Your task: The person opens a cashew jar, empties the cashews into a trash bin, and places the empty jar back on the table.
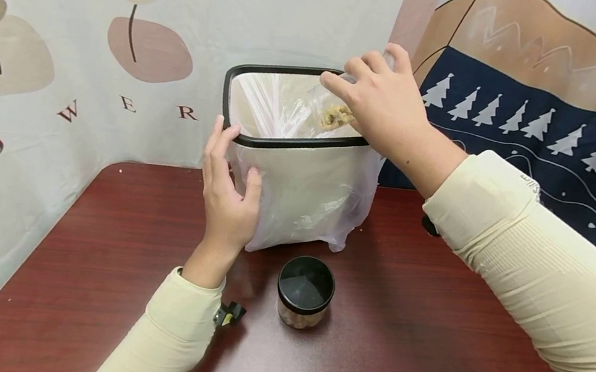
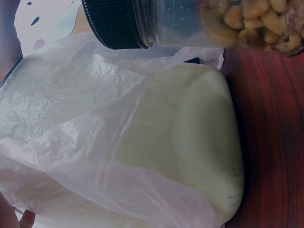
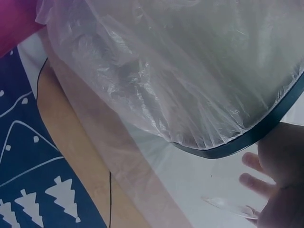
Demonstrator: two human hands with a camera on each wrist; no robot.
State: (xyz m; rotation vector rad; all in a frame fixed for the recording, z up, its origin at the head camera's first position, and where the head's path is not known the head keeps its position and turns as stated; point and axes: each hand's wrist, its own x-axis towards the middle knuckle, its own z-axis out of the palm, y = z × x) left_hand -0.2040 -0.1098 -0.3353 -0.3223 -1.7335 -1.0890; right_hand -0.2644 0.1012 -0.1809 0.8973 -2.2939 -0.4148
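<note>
The bin (image 1: 298, 186) stands near the back of the bench (image 1: 415, 329), with a thin plastic bag (image 1: 361, 201) hanging over its sides. The left hand (image 1: 229, 202) rests against the bin's left front corner, its fingers straight and not curled round anything. It seems to keep the bin steady. The right hand (image 1: 386, 103) is above the bin's right side, its fingers bent round a clear container (image 1: 325, 106). The container leans over the bin's mouth with yellow bits (image 1: 336, 117) in it, probably so that anything dropping lands inside. The bin's black rim (image 1: 304, 143) is just below, so that hand could bump it. A nut jar (image 2: 251, 23) stands near the bin's front. Cloth (image 1: 220, 10) hangs behind the bin, so there is more room at its sides.
</note>
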